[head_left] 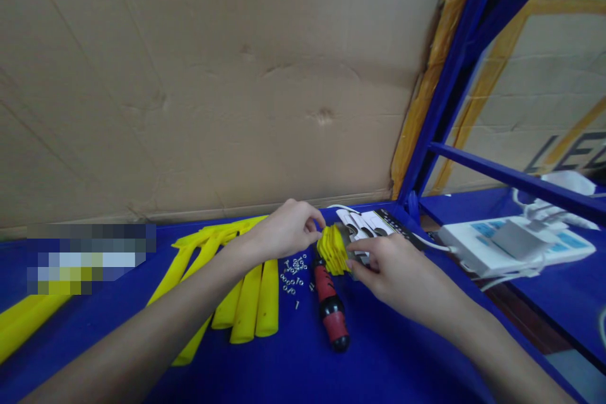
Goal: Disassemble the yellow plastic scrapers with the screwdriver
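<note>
Left hand (291,227) and right hand (398,265) at the yellow clips (334,250), can't tell if gripping. Screws (293,273) by the left one lie loose, unfitted.

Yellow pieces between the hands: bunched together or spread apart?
Bunched together: the yellow pieces sit closely layered between the left hand and the right hand.

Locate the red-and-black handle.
In the head view, the red-and-black handle lies just right of centre, between the small metal fasteners and the right hand.
</note>
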The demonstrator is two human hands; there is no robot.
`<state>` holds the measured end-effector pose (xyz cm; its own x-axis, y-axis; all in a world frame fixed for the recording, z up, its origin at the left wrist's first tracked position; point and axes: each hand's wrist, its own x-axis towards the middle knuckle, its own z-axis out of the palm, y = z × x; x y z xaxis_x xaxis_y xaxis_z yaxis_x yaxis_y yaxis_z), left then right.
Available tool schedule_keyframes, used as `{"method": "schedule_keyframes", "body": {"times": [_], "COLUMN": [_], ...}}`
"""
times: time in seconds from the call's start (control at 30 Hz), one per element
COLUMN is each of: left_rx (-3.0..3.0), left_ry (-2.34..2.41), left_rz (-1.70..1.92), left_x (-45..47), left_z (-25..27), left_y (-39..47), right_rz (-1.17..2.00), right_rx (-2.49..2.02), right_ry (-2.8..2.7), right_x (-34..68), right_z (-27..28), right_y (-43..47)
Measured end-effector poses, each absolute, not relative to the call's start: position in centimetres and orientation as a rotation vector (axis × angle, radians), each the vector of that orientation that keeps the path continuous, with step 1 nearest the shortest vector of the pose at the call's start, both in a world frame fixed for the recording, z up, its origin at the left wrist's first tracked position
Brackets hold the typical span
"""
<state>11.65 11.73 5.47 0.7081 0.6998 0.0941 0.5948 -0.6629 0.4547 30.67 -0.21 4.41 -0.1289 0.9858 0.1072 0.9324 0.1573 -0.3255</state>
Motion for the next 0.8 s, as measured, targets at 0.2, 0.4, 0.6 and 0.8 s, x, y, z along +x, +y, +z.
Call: {"method": "schedule_keyframes", "body": {"times": [0.2, 0.4, 0.6, 0.8], "left_rx": [2.561, 2.532, 2.522, 2.516], "left_ry": [1.026, 0.997, 0.975, 0.954], "left_rz": [0.269, 0.248, 0.249, 0.238], "left_x": [11.0, 10.9, 10.9, 10.7], "left_z": [4.9, 4.3, 4.5, 4.3], "left_y": [11.7, 11.4, 10.9, 11.1], "right_rz": [0.181, 0.186, 0.14, 0.148], "right_rx": [-2.025, -2.093, -2.085, -1.976], "right_ry": [-2.066, -2.013, -1.985, -1.999], "right_x": [28.6, 27.9, 27.9, 28.2], "right_z": [2.8, 2.2, 1.9, 1.6], "right_y": [0.2, 0.3, 0.3, 0.4]}}
